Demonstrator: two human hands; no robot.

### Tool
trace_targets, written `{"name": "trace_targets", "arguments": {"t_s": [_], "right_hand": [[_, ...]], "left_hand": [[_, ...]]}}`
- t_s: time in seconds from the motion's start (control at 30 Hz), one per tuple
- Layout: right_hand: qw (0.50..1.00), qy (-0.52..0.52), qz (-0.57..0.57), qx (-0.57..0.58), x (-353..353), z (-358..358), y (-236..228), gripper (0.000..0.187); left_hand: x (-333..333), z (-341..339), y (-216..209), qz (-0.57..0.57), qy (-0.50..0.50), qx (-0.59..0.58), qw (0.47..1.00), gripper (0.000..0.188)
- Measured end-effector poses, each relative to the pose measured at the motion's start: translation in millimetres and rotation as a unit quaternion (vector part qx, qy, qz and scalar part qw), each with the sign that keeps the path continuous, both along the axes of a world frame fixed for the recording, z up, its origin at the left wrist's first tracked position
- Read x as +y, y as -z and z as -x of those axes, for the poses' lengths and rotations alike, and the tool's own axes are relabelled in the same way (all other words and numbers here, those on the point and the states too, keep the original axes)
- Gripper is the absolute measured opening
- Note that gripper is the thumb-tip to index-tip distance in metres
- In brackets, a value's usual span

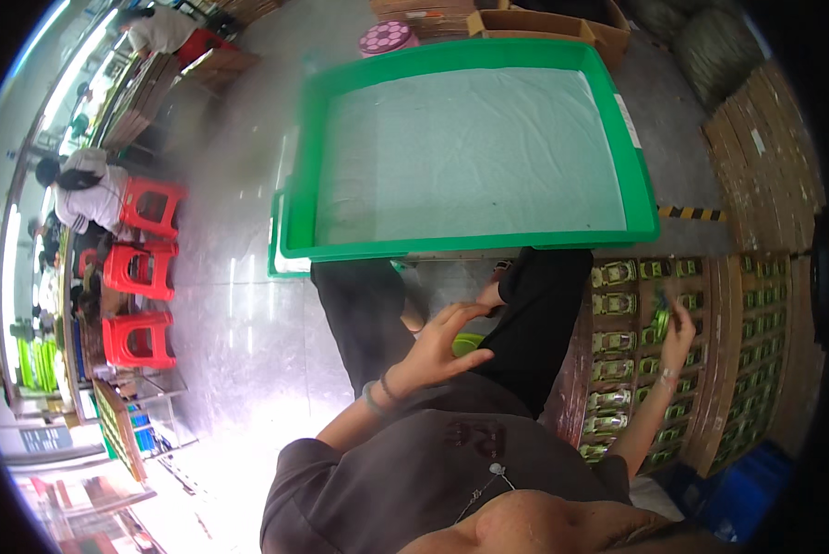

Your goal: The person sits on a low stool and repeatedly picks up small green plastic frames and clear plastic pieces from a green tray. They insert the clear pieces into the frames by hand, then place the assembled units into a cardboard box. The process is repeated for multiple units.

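At upper centre, a green tray [470, 243] is framing a pale lining [470, 152]; at left, stools [136, 323] are showing red; at right, tape [691, 213] is showing black-and-yellow stripes, and pieces [615, 343] lime green.

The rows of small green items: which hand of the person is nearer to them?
Right. The right hand is over the green items; the left hand is farther left, near the black trousers.

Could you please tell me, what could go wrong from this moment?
The right hand is at a blurred green piece among closely set green items; it might knock a neighbour askew. Whether it grips that piece is unclear; if so, a drop is possible. The green tray has a wrinkled pale lining, so small things set there might tip.
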State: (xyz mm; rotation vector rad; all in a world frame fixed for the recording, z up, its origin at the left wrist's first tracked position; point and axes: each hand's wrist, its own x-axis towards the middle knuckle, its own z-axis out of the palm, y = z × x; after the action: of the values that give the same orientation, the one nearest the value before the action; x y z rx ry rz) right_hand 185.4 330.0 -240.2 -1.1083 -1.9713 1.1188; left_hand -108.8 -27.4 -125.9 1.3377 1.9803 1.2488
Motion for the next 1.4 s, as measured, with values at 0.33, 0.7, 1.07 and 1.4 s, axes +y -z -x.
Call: {"name": "trace_targets", "arguments": {"t_s": [0.33, 0.7, 1.07, 1.4], "right_hand": [[0.683, -0.712, 0.130, -0.104, -148.3, 249.7, -199.4, 0.030], [0.829, -0.359, -0.382, -0.195, -132.2, 595.6, -106.2, 0.025], [0.890, -0.339, -0.303, 0.022, -117.2, 558.5, -135.9, 0.016], [0.897, -0.399, 0.183, 0.046, -200.6, 261.7, -203.8, 0.023]], "left_hand": [[-15.0, 23.4, -1.2, -0.030, 0.090, -0.177, 0.980, 0.074], [-77.7, 30.2, -1.6, -0.078, -0.235, -0.337, 0.909, 0.017], [-87.7, 40.3, 16.0, -0.132, -0.243, -0.426, 0.862, 0.020], [-55.8, 26.5, 52.3, -0.104, -0.168, -0.549, 0.812, 0.060]]}}
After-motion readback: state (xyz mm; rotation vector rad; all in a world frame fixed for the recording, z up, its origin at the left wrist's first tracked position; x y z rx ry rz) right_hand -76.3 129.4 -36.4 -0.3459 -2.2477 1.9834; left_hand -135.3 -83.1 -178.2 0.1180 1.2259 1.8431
